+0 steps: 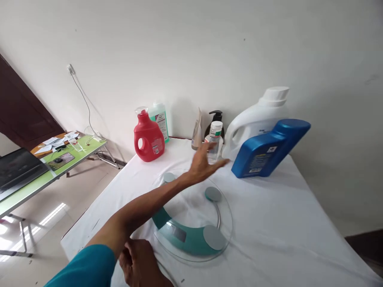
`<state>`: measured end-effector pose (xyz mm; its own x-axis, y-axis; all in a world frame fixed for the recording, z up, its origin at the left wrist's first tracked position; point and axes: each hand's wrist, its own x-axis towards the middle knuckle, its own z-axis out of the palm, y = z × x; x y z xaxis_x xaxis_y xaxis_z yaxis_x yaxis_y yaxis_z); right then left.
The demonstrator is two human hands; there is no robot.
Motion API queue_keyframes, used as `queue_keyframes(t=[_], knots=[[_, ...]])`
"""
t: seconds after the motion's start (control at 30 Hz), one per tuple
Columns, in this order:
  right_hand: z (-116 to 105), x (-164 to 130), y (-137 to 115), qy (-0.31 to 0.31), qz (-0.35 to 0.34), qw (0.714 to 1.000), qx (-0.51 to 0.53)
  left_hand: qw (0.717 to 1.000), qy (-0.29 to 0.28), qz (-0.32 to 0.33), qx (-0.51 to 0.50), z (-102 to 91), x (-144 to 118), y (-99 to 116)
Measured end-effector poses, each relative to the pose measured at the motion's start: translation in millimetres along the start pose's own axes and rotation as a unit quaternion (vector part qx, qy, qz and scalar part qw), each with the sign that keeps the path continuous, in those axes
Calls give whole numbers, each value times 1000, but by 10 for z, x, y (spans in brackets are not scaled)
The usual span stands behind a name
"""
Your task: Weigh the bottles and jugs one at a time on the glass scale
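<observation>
My left hand [203, 163] stretches over the far part of a round glass bathroom scale [191, 241], its thumb and fingers apart and nothing in its grasp. Just beyond the fingers stands a clear bottle with a white cap [216, 129], partly covered by the hand; whether they touch I cannot tell. My left forearm crosses above the scale. Below that arm, by the near left of the scale, my right hand [140, 263] rests low with its fingers curled; whatever is inside them, if anything, is hidden.
A red jug [149, 137] and a green-tinted bottle [160, 119] stand back left. By the wall are a beige tube [197, 133], a dark pump bottle [217, 115], a white jug [254, 117] and a blue bottle [263, 151]. Leftward is a green table [83, 147] with a laptop [20, 169].
</observation>
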<state>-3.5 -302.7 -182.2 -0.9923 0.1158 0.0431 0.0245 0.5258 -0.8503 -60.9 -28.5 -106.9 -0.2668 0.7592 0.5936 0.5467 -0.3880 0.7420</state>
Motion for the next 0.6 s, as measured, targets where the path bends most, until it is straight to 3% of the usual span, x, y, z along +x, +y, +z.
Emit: queue_keyframes(t=[0.07, 0.17, 0.23, 0.3, 0.37, 0.43, 0.6], knots=[[28, -4, 68, 28, 30, 999, 12, 991, 103, 48, 67, -593, -41, -17], [66, 13, 114, 55, 30, 997, 40, 935, 302, 41, 182, -1510, -4, -150], [81, 18, 118, 67, 30, 995, 62, 887, 407, -53, 211, -2017, 40, -311], [83, 11, 114, 68, 35, 994, 82, 871, 422, -158, 195, -2365, 70, -504], [74, -4, 107, 68, 47, 991, 104, 908, 331, -217, 137, -2537, 81, -684], [60, -18, 104, 67, 66, 988, 120, 935, 264, -225, 71, -2557, 82, -802], [47, -10, 122, 45, 114, 983, 133, 933, 305, -190, -32, -2328, 88, -768]])
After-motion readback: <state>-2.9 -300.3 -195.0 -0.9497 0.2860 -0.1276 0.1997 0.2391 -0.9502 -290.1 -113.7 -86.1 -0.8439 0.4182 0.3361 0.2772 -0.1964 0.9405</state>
